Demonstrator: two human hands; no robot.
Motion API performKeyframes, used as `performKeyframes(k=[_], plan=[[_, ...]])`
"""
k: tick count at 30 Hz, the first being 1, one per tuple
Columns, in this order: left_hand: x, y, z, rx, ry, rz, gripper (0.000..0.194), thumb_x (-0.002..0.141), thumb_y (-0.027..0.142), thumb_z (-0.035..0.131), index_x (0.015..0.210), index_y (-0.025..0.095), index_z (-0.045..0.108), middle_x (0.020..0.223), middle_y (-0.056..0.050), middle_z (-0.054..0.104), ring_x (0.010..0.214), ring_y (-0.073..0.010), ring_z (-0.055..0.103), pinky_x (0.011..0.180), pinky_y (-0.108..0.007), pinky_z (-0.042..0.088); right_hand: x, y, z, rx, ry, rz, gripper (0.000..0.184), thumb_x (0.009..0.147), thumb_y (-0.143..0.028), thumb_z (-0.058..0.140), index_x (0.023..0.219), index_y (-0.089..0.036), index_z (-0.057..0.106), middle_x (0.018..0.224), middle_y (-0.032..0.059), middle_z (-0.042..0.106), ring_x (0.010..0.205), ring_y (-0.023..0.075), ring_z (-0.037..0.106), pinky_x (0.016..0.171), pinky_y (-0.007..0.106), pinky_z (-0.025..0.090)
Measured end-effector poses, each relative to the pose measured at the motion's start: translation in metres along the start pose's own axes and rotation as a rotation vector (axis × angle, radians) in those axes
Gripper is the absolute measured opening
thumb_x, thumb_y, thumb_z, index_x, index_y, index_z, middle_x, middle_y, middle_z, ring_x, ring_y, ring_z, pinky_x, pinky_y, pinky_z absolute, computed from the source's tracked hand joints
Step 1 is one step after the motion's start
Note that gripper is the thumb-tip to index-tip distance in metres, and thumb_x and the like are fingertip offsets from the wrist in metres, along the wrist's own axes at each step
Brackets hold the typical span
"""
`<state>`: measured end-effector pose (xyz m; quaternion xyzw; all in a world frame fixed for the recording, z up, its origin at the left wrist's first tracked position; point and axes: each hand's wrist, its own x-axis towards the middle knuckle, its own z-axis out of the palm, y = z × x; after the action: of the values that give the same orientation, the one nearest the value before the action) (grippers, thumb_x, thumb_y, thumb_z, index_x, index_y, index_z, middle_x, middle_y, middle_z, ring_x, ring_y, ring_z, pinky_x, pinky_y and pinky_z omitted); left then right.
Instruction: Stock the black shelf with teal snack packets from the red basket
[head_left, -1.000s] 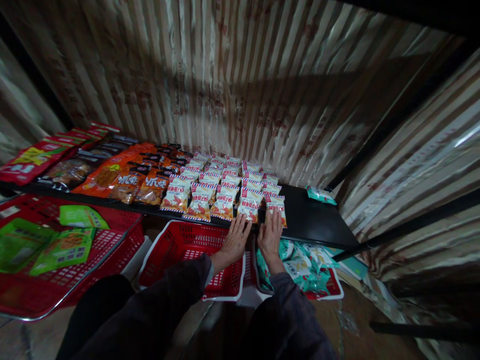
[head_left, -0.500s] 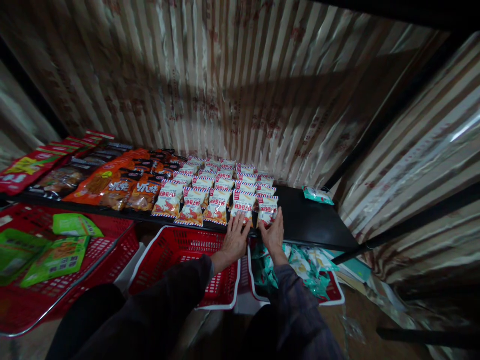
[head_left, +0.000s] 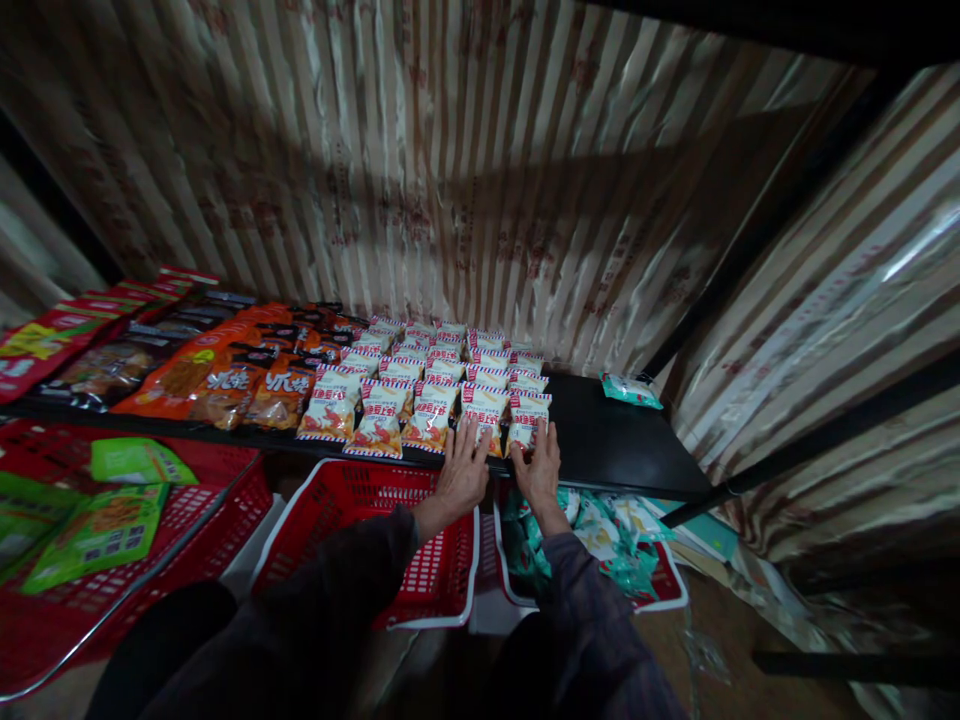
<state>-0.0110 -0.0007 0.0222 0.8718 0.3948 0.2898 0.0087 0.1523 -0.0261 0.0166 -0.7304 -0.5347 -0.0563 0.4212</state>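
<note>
White snack bags [head_left: 430, 412] with blue-and-red striped edges and orange-red lower fronts stand in rows on a black shelf [head_left: 622, 440]. My left hand [head_left: 461, 475] rests its outstretched fingers on the lower front of one front-row snack bag [head_left: 481, 405]. Beside it, my right hand [head_left: 540, 470] touches the lower part of the rightmost front bag [head_left: 529, 406], thumb and fingers apart. Both hands are open; the bags stay on the shelf, leaning back slightly.
Orange snack bags [head_left: 225, 385] and red packets [head_left: 37, 345] lie further left. A teal packet [head_left: 631, 391] lies at right. Below are a red basket [head_left: 322, 510], one with teal packets [head_left: 600, 530], and another with green packets [head_left: 97, 535]. A black post [head_left: 817, 425] crosses the right side.
The view has shifted slightly. My right hand's fingers have moved from the bag's right side onto its lower front. My left hand stays at its bag.
</note>
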Motion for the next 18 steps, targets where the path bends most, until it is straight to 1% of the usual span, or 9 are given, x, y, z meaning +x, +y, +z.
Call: performKeyframes(k=[4, 9, 14, 18], plan=[[0.0033, 0.0002, 0.0032, -0.018, 0.001, -0.016, 0.065, 0.085, 0.014, 0.044, 0.148, 0.012, 0.028, 0.161, -0.018, 0.009, 0.148, -0.0319, -0.005, 0.115, -0.059, 0.02, 0.0009, -0.0002, 0.0001, 0.01, -0.008, -0.032, 0.06, 0.09, -0.043, 0.044, 0.144, -0.018, 0.039, 0.155, 0.0197, 0.028, 0.138, 0.0328, 0.034, 0.105, 0.052, 0.036], [0.0017, 0.0023, 0.0012, -0.015, 0.03, -0.023, 0.067, 0.084, 0.013, 0.045, 0.148, 0.008, 0.025, 0.16, -0.021, 0.012, 0.148, -0.0309, -0.002, 0.116, -0.056, 0.02, 0.0034, 0.0014, -0.0025, 0.036, -0.041, -0.094, 0.059, 0.09, -0.044, 0.046, 0.142, -0.017, 0.041, 0.153, 0.0187, 0.032, 0.139, 0.0293, 0.034, 0.108, 0.048, 0.035], [0.0034, 0.0023, -0.0023, -0.011, 0.025, -0.015, 0.065, 0.084, 0.012, 0.045, 0.146, 0.008, 0.029, 0.159, -0.021, 0.014, 0.148, -0.0313, -0.001, 0.117, -0.056, 0.019, 0.0006, 0.0012, -0.0026, 0.045, -0.038, -0.025, 0.063, 0.09, -0.048, 0.044, 0.144, -0.017, 0.039, 0.153, 0.0207, 0.03, 0.139, 0.0321, 0.035, 0.104, 0.051, 0.038], [0.0058, 0.001, -0.0038, -0.014, 0.038, -0.013, 0.066, 0.084, 0.011, 0.043, 0.148, 0.008, 0.026, 0.16, -0.019, 0.013, 0.149, -0.0295, -0.003, 0.118, -0.055, 0.018, -0.0006, 0.0001, -0.0033, 0.042, -0.007, -0.009, 0.069, 0.089, -0.054, 0.044, 0.146, -0.017, 0.034, 0.154, 0.0214, 0.028, 0.141, 0.0335, 0.03, 0.105, 0.054, 0.036]])
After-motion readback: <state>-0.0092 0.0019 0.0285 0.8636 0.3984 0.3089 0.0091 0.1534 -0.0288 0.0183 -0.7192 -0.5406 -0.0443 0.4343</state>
